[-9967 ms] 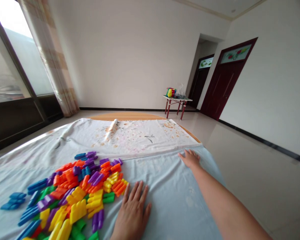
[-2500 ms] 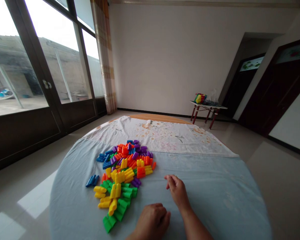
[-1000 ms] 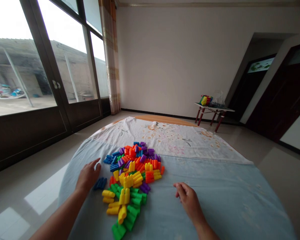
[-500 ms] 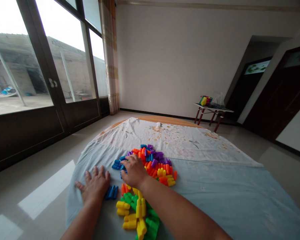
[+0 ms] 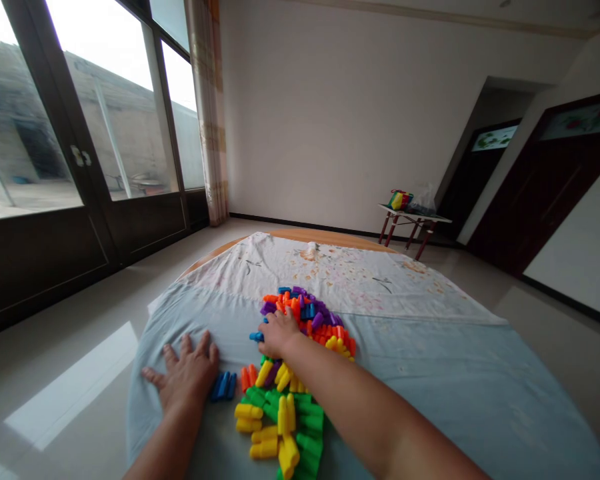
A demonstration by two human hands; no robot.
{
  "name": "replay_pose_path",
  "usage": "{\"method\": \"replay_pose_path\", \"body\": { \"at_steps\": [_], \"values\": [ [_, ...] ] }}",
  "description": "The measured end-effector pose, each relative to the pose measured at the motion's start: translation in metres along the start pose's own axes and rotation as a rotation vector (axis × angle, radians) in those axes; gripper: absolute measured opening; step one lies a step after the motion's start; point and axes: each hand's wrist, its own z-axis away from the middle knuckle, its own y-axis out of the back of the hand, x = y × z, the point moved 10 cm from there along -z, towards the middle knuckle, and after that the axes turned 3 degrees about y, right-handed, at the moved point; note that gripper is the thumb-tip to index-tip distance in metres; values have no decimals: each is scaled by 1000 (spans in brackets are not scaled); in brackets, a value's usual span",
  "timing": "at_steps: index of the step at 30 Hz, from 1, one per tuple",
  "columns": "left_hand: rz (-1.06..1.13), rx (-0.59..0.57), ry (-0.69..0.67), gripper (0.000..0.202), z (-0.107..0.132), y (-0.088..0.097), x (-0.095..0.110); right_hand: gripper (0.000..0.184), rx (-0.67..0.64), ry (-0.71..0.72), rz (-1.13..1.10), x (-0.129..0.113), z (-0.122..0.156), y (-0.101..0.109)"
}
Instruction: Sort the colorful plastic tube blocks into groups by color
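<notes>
A heap of coloured plastic building blocks [image 5: 300, 360] lies on a round table covered with a pale blue cloth [image 5: 430, 380]. My left hand [image 5: 185, 377] rests flat on the cloth, fingers spread, touching a loose blue block [image 5: 223, 385]. My right hand [image 5: 279, 331] reaches across the heap, its arm hiding part of it. Its fingers are curled onto blue blocks [image 5: 257, 337] at the heap's left edge, though I cannot make out a firm grip.
A white flowered cloth [image 5: 330, 270] covers the table's far half. Large glass doors [image 5: 80, 153] stand to the left. A small red-legged side table [image 5: 413, 223] with bags sits near dark doors [image 5: 540, 193] at the back right. Tiled floor surrounds the table.
My right hand has slid a little away from me along the heap's left edge, sweeping the blue blocks inward. My left hand stays flat beside the loose blue block. The camera shifted slightly.
</notes>
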Motion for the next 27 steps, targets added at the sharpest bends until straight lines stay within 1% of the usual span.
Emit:
{"method": "replay_pose_path", "body": {
  "at_steps": [3, 5, 7, 10, 12, 13, 14, 15, 16, 17, 18, 19, 21, 22, 24, 25, 27],
  "values": [
    [8, -12, -8, 60, 0, 1, 1, 38, -18, -4, 55, 30, 34, -1],
    [20, -24, -9, 61, 0, 2, 2, 37, -23, -29, 75, 53, 59, -1],
    [34, -22, -14, 60, 0, 3, 2, 33, -16, -93, 83, 83, 84, 2],
    [51, 3, -23, 60, -1, 4, 3, 22, -16, -212, 91, 127, 120, 10],
    [60, 13, -25, 59, -2, 3, 3, 23, -18, -269, 92, 142, 136, 19],
    [63, 16, -23, 59, -2, 2, 3, 28, -1, -283, 87, 142, 140, 24],
    [65, 19, -20, 59, -2, 2, 3, 32, 32, -276, 66, 134, 140, 31],
    [66, 20, -18, 59, -2, 2, 3, 37, 74, -241, 29, 119, 136, 37],
    [65, 19, -16, 59, -2, 1, 3, 39, 128, -190, -25, 97, 130, 43],
    [63, 13, -14, 59, -2, 1, 3, 42, 161, -91, -106, 66, 121, 45],
    [61, 7, -13, 59, -2, 1, 3, 45, 162, 14, -178, 32, 111, 44],
    [57, -1, -13, 59, -2, 0, 2, 45, 145, 77, -205, 0, 102, 40],
    [50, -6, -18, 60, -2, 0, 1, 47, 118, 144, -221, -53, 83, 30],
    [45, -4, -23, 59, -3, 0, 1, 48, 82, 162, -207, -74, 75, 22],
    [40, 3, -32, 58, -4, 0, 0, 52, 47, 102, -194, -93, 63, 9],
    [38, 7, -37, 57, -4, 0, -1, 53, 22, 80, -191, -97, 60, 3],
    [37, 16, -46, 56, -6, 0, -1, 50, -15, 65, -185, -97, 61, -6]
  ]
}}
